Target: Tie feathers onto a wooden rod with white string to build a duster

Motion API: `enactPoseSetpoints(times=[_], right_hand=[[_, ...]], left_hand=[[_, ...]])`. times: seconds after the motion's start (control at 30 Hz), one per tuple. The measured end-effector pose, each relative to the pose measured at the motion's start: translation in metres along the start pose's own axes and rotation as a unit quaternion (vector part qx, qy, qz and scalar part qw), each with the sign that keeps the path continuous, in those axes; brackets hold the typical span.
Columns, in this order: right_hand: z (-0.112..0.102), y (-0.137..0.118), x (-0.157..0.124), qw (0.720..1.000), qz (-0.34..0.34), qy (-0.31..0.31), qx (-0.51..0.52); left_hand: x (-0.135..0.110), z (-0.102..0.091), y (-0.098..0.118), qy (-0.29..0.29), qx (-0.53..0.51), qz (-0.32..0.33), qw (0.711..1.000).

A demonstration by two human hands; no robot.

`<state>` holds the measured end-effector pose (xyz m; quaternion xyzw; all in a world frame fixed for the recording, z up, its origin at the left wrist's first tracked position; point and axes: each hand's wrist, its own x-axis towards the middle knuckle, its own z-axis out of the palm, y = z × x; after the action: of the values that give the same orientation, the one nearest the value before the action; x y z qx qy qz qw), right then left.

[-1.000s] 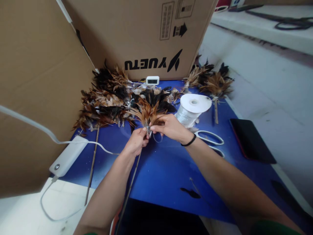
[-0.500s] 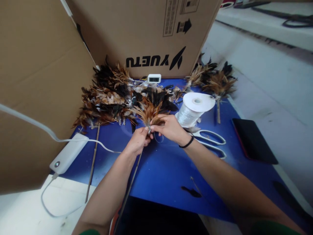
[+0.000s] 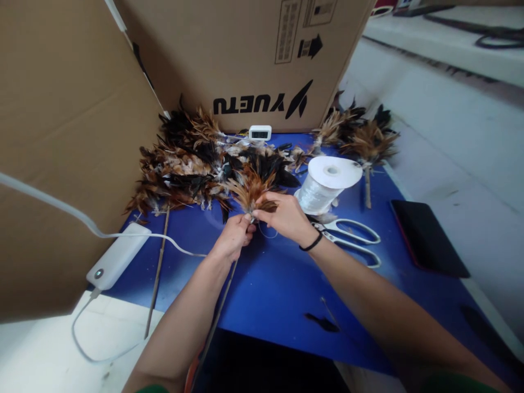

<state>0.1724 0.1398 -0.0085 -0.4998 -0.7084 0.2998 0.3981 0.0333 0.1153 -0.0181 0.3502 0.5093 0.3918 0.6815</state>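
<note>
A left hand (image 3: pixel 234 238) and right hand (image 3: pixel 289 218) keep their fingers (image 3: pixel 264 216) clamped on the base of a feather bundle (image 3: pixel 250 189) over the blue bench (image 3: pixel 278 289), as more of the scissors (image 3: pixel 341 242) shows than a second earlier.

The spool (image 3: pixel 333 174) is white, wound with glossy silvery-white thread, on a deep blue counter (image 3: pixel 278 300). Left of the spool, the held bunch of feathers (image 3: pixel 248 191) runs from rusty orange to pale brown; the feather pile (image 3: pixel 176 166) farther left is mottled black, brown and cream. Behind the spool, the tan box (image 3: pixel 229 54) carries black lettering and 1 black arrow. Nearer than the spool, the scissors (image 3: pixel 355 244) show 2 white handle loops. Right of the spool, the phone (image 3: pixel 428 237) is black, red-edged.
</note>
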Motion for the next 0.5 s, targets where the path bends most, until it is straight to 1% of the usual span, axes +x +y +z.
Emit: enactPoseSetpoints(times=[0.1,0.17,0.27,0.33,0.37,0.4,0.43,0.5], right_hand=[[-0.008,0.003,0.002,1.000,0.004,0.024,0.008],[-0.016,-0.002,0.002,0.998,-0.005,0.056,-0.001],[-0.027,-0.021,0.000,0.989,-0.054,0.120,-0.060],[-0.029,-0.039,0.000,0.982,-0.093,0.136,-0.096],[-0.026,-0.049,0.002,0.980,-0.112,0.123,-0.106],[-0.021,-0.058,0.006,0.980,-0.131,0.095,-0.113],[-0.013,-0.065,0.011,0.980,-0.150,0.053,-0.122],[0.010,-0.076,0.028,0.970,-0.181,-0.059,-0.152]], left_hand=[[0.000,0.000,0.000,-0.007,-0.002,-0.005,1.000],[0.001,0.000,-0.001,-0.012,-0.007,-0.010,1.000],[0.003,0.000,-0.004,-0.008,-0.013,-0.017,1.000],[0.004,0.000,-0.006,-0.002,-0.012,-0.019,1.000],[0.005,0.001,-0.007,0.000,-0.007,-0.019,1.000],[0.005,0.001,-0.008,0.001,-0.001,-0.017,1.000],[0.006,0.002,-0.009,0.006,0.006,-0.012,1.000],[0.007,0.003,-0.011,0.021,0.020,-0.004,1.000]])
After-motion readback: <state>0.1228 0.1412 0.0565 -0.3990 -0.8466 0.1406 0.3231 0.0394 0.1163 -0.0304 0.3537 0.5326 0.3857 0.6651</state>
